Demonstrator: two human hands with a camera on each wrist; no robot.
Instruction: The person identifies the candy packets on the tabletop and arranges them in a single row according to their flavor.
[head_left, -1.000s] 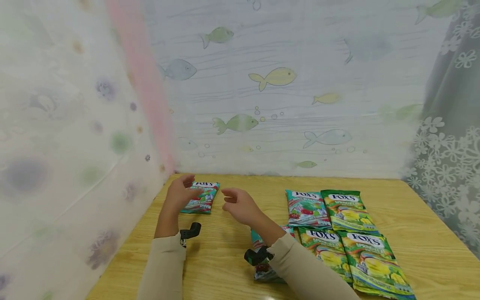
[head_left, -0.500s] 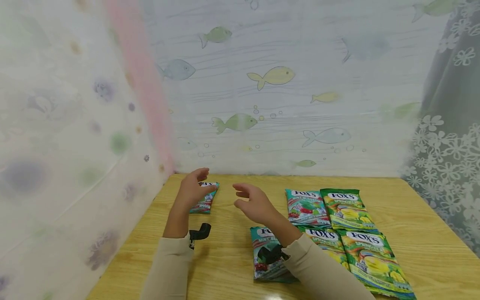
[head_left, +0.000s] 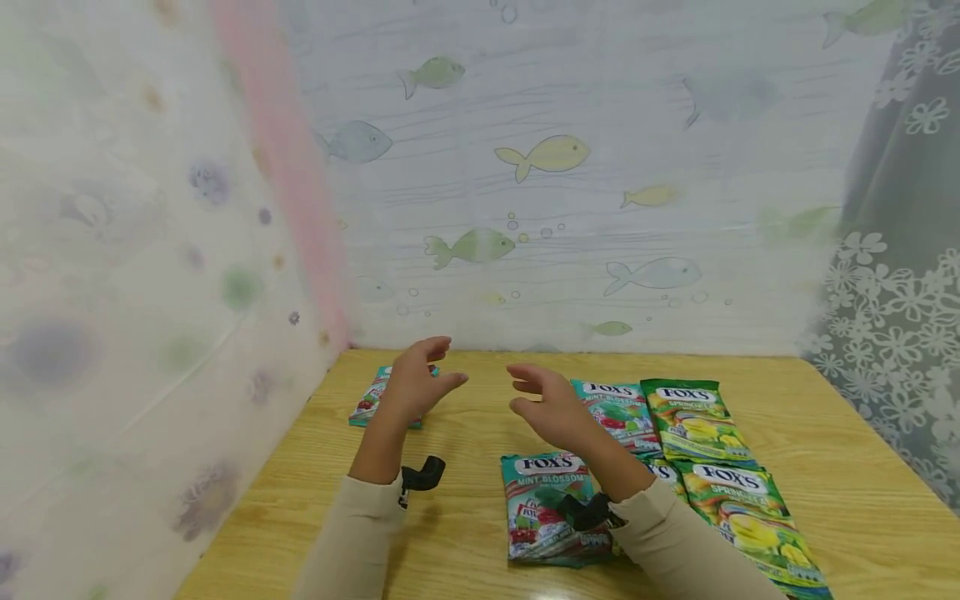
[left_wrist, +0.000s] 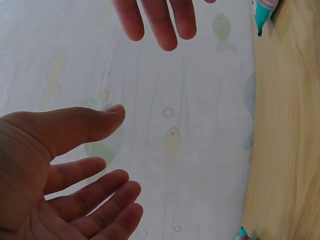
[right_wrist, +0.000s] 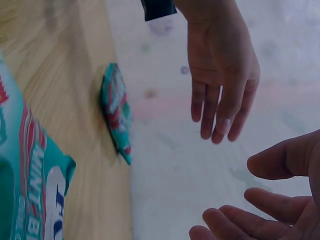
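Note:
My left hand hovers above the table with thumb and fingers spread apart, holding nothing. Behind it lies a teal candy bag marked Fox's Mint Blossom, partly hidden by that hand and wrist. To its right, my right hand is also raised, its fingers relaxed and nothing in its grasp. A second Mint Blossom bag lies below the right wrist, and a third Mint Blossom bag is partly covered by the right hand. In the right wrist view, the left hand faces the right fingers, with a gap between them.
Green Spring Tea candy bags lie at the right of the wooden table, one mostly under my right forearm. A fish-patterned curtain hangs behind the table's far edge. Another patterned curtain runs along the left side.
Both hands have moved to the right, staying raised and apart. More of the left and front Mint Blossom bags now shows, while the right arm covers more of the Spring Tea bags.

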